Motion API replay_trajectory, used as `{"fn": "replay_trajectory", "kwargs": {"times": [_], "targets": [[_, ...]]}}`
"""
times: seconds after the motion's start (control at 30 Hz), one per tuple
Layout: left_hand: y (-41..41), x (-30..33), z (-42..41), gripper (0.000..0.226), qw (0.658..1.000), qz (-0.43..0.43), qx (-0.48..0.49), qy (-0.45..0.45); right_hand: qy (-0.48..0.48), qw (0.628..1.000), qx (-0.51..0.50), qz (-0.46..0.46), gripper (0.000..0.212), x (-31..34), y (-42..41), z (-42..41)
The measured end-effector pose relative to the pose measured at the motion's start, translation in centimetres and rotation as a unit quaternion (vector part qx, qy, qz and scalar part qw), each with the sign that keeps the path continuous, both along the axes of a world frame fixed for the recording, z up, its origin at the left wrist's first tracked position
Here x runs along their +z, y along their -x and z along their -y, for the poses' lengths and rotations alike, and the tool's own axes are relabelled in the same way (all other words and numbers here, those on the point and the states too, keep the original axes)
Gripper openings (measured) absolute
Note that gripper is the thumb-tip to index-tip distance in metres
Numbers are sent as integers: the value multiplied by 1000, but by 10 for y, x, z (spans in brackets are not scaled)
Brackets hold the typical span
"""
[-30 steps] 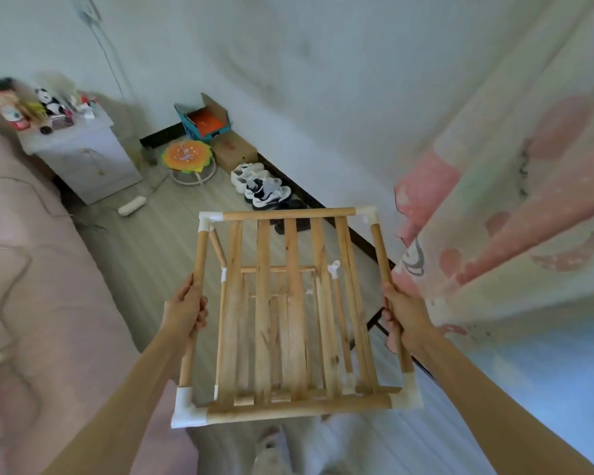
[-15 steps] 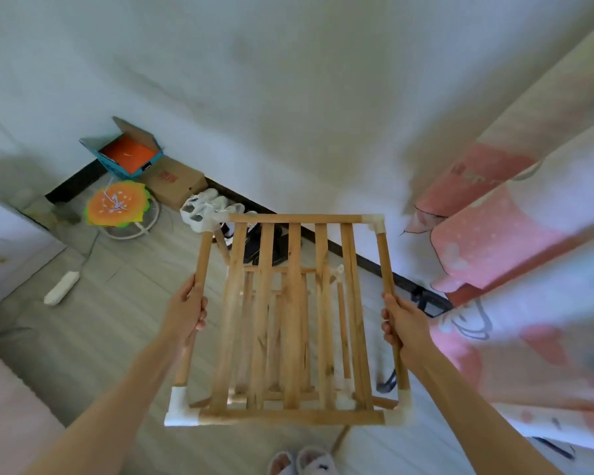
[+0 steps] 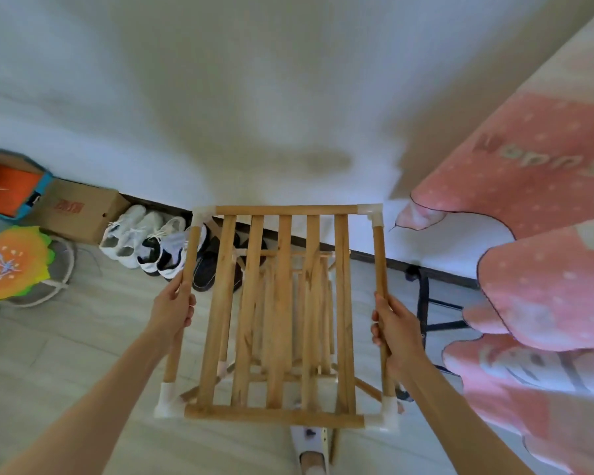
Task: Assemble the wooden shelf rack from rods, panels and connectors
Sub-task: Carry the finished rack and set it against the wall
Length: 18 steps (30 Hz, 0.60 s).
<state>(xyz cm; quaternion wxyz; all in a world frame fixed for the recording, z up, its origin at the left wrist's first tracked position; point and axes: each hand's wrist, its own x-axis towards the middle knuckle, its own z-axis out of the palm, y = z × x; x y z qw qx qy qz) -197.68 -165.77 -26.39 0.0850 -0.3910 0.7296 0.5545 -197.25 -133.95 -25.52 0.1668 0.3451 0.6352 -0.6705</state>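
Clearly, my left hand (image 3: 174, 308) and right hand (image 3: 396, 325) each grip a side rod of the rack (image 3: 282, 310); its lower tiers blur behind the top slats.

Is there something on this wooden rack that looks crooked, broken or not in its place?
Nothing stands out. The rack looks square: the top slats run parallel and all four white corner connectors sit on their rods. The left hand and right hand each hold a side rod. The lower levels are too hidden to judge.

The pale wood-plank floor (image 3: 93, 323) carries a row of shoes (image 3: 151, 240) along the wall. A cardboard box (image 3: 79, 210) sits beside them.
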Motion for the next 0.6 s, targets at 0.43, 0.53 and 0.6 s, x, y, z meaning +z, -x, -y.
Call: {"fn": "replay_trajectory", "kwargs": {"times": [0.43,0.53,0.6], "targets": [[72,-55,14,26,984,-51,-165,44,-86,995,-38,27,15,-81,28,20],[63,-56,9,24,984,-52,-166,25,-101,993,-61,27,14,-86,15,17],[54,-55,6,24,989,-47,-141,-16,-104,992,-74,20,14,-81,6,12]]}}
